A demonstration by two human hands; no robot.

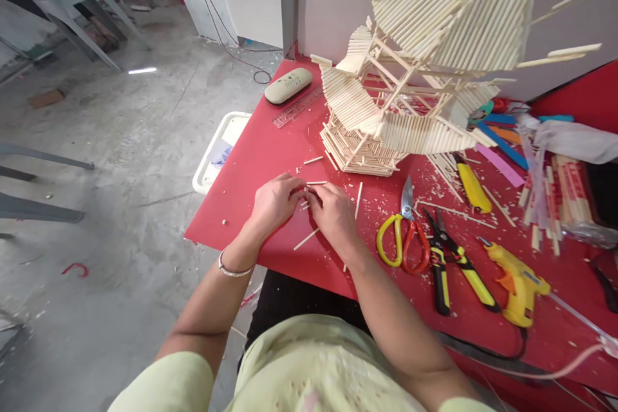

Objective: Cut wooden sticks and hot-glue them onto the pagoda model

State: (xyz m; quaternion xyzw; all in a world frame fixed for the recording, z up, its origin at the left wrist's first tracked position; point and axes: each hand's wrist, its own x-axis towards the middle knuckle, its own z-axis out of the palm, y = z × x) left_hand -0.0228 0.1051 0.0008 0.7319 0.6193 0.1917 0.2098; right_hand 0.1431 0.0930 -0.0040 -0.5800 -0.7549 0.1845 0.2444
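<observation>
Close together over the red table (251, 170), my left hand (276, 201) and my right hand (334, 214) are both closed, fingertips pinched on a short wooden stick (317, 183). My fingers hide part of it. Small cut stick pieces lie just under the fingertips. A longer loose stick (306, 239) rests between my wrists, and another stick (358, 199) lies partly behind my right hand. Beyond my hands stands a model tower (364, 151) built of wooden sticks, with flared, slatted roofs.
Right of my right arm lie scissors (407, 196), pliers (438, 270) and a yellow glue gun (524, 280) with its cord. A yellow cutter (474, 188) and bundled sticks (572, 196) are farther right. An oval case (288, 85) and clear ruler (297, 107) sit at the back left.
</observation>
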